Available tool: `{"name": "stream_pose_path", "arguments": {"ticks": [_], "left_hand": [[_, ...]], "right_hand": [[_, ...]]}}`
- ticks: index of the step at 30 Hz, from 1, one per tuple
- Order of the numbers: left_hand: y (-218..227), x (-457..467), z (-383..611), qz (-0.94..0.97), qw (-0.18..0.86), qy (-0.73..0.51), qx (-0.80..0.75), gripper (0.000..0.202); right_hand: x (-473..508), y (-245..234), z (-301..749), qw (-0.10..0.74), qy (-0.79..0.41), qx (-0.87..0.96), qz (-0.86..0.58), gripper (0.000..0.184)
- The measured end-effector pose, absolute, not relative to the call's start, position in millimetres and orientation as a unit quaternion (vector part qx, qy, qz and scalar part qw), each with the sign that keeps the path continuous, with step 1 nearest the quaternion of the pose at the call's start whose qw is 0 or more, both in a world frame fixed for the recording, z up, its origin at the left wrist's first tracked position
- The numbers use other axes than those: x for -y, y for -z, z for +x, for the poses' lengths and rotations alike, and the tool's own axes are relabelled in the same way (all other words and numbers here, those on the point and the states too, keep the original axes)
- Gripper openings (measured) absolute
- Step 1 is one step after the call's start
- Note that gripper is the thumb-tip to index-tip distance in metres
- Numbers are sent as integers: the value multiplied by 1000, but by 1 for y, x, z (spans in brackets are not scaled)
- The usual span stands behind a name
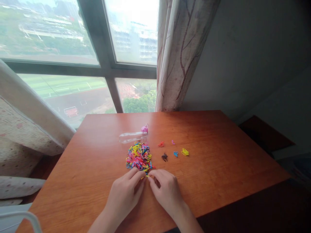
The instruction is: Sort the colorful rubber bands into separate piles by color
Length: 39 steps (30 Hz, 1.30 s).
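Note:
A heap of small looped plastic clips (138, 157) in pink, yellow, blue, red and black lies on the wooden table; they look like safety-pin style stitch markers. Just in front of it, my left hand (126, 186) and my right hand (166, 187) meet with their fingertips pinched. Between them shows a small yellow clip (147, 176), mostly covered by the fingers. To the right of the heap lie small separate groups: red clips (161, 144), black clips (164, 157), blue clips (175, 154) and yellow clips (185, 152). A single pink clip (173, 142) lies behind them.
Behind the heap a clear bottle (131, 137) lies on its side, its pink cap (144, 128) to the right. The table (218, 155) reaches a window (107, 68) with curtains (181, 48). A white curved bar (21, 215) stands at the lower left.

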<state>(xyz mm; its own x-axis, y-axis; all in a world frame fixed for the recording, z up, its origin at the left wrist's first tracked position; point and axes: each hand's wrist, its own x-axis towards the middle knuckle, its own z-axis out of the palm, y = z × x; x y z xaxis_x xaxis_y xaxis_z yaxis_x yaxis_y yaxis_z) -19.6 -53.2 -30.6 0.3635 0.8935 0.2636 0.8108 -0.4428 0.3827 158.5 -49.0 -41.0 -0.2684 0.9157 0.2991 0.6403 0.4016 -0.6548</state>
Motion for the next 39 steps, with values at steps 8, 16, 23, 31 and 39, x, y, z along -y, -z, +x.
{"name": "stream_pose_path", "arguments": {"ticks": [8, 16, 23, 31, 39], "left_hand": [[31, 52, -20, 817, 86, -214, -528, 21], [36, 53, -21, 816, 79, -207, -534, 20], [35, 52, -21, 814, 83, -216, -533, 20], [32, 52, -21, 810, 86, -226, -534, 20], [34, 52, -24, 811, 79, -217, -538, 20]], "right_hand": [[44, 41, 176, 341, -201, 742, -541, 13], [13, 51, 257, 385, -122, 656, -638, 24], [-7, 51, 287, 343, -61, 636, -689, 34], [-5, 51, 281, 353, -55, 621, -697, 37], [19, 45, 233, 385, -142, 662, -627, 23]]}}
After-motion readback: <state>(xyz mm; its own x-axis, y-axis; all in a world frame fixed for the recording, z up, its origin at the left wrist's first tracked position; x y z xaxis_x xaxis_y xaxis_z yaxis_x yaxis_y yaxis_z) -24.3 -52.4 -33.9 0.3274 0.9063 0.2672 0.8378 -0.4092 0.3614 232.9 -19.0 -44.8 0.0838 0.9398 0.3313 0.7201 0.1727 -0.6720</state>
